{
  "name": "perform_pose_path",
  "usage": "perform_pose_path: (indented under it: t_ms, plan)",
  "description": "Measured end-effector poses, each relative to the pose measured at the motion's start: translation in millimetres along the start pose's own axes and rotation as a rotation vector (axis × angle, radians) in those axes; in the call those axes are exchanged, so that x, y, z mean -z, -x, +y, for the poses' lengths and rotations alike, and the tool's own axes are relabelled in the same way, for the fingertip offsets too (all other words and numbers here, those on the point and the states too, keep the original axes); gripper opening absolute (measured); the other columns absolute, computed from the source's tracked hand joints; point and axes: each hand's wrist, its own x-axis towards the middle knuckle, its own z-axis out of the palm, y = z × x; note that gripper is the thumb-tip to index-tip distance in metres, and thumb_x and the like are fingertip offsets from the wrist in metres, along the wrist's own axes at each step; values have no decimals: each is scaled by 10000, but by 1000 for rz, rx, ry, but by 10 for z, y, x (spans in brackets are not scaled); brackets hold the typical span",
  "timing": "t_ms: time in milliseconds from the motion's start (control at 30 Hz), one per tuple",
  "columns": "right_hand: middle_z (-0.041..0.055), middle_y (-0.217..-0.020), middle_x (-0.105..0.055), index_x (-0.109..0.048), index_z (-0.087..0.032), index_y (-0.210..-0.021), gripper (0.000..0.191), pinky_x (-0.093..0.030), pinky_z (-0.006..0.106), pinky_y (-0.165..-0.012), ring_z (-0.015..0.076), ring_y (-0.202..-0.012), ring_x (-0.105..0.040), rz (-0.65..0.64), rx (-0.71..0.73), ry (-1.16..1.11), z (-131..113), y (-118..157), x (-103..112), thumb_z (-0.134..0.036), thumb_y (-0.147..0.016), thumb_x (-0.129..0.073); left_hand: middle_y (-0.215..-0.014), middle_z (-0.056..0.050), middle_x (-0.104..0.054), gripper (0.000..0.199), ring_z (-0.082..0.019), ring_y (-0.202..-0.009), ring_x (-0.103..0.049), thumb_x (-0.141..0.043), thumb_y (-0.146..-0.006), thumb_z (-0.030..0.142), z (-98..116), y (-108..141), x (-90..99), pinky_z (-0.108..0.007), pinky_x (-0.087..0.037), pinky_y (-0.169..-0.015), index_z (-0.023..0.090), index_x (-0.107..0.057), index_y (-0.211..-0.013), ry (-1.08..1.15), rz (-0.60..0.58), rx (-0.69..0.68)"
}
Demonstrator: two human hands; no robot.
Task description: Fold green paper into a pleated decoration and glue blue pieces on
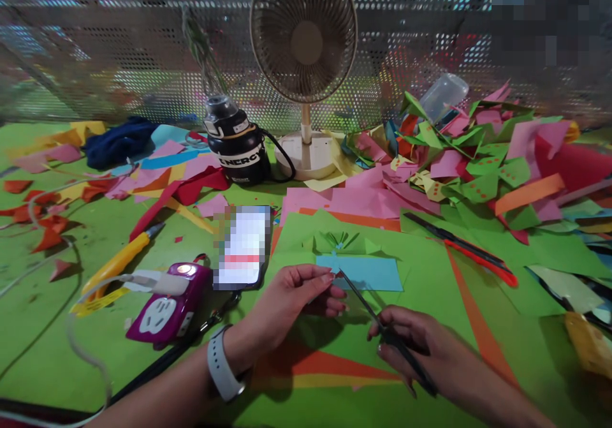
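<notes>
Over the middle of the work area, my left hand has its thumb and index finger pinched together. A tiny reddish bit shows at those fingertips, too small to name. My right hand grips dark scissors, their thin blades pointing up and left to my left fingertips. Just beyond lies a light blue paper rectangle, partly behind the left fingers and the blades. At its upper edge, narrow green paper strips fan out with small blue pieces. Green paper sheets lie beneath.
A phone, purple power bank with a cable, and yellow pen-like tool lie left. A black bottle and fan stand behind. Right are a black-and-red cutter and heaped paper scraps.
</notes>
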Motion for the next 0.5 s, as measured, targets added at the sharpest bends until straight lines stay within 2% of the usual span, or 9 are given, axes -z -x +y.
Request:
perform_pose_path:
  t_ms: [500]
  plan:
    - [-52,-700,-493,-568,-195,-893,438,-314,160,-496,77,-614,-381,-15,-31,-40,19,-7,-4,-575,-752,-733,-697,-27,-754,350,-113,-574,-686,-882,-638,380,-29,-19,19,-220,-529,-591,134,-710,-819,-66,-7,29]
